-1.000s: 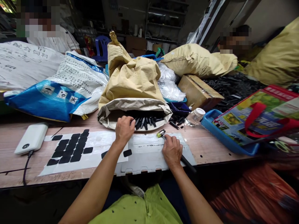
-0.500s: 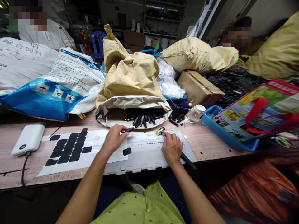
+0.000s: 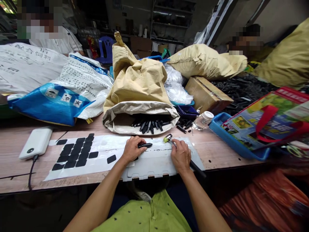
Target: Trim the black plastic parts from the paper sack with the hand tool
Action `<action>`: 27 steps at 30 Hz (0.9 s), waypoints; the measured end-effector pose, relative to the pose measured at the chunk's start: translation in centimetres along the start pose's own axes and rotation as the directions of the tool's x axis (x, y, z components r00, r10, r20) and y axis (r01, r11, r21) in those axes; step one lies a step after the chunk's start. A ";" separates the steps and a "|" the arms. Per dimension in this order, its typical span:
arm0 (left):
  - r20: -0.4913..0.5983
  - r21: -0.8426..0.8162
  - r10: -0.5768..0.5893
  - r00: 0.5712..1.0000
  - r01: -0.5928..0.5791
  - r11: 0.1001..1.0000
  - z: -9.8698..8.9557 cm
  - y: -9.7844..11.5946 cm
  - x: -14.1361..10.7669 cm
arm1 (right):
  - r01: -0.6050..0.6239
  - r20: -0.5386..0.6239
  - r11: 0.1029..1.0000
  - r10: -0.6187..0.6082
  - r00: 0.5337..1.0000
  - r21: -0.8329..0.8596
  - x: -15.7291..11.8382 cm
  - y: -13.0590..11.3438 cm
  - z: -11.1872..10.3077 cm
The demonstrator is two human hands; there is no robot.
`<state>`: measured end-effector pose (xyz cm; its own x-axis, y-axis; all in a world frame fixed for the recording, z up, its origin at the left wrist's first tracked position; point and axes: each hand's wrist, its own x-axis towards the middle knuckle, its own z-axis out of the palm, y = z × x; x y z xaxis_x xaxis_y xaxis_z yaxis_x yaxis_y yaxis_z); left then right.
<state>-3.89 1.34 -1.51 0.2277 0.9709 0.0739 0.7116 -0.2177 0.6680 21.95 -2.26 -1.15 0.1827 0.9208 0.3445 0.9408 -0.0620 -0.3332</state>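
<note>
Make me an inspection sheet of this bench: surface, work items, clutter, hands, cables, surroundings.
Surface: wood-look table, partly covered by white board.
Work items: black pen-like piece, hammer; similar pieces in open sack; black patches on sheet.
Clutter: jar; blue tray; colourful bag.
Hands: left hand holds the piece; right hand grips the hammer.
Cables: black cable from white power bank to table's front edge.
Surroundings: one person at far left, another at right.

A slim black pen-like piece [image 3: 145, 145] sits nearly level in the left hand [image 3: 132, 149], its free end pointing right. A small hammer [image 3: 167, 138] slants through the right hand [image 3: 180, 155], yellow-green and metal head foremost, black handle jutting past the near edge of the surface [image 3: 224, 156].
</note>
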 end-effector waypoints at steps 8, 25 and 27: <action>-0.021 -0.041 -0.024 0.999 0.023 0.999 0.2 0.2 0.2 | 0.075 0.045 0.841 -0.117 0.992 0.535 -1.8 -5.0 -0.9; -0.044 -0.038 -0.034 0.998 0.033 0.999 0.5 0.3 0.1 | 0.167 0.084 0.907 -0.214 0.973 0.386 -2.6 -7.8 -1.1; -0.051 -0.050 -0.032 0.998 0.030 0.998 0.6 0.3 0.1 | 0.175 0.041 0.905 -0.207 0.977 0.388 -2.5 -7.5 -1.3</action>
<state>-3.31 1.28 -1.76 0.1706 0.9813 0.0895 0.6839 -0.1833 0.7062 14.77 -4.62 1.65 -0.0278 0.9288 0.3695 0.7728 0.2545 -0.5814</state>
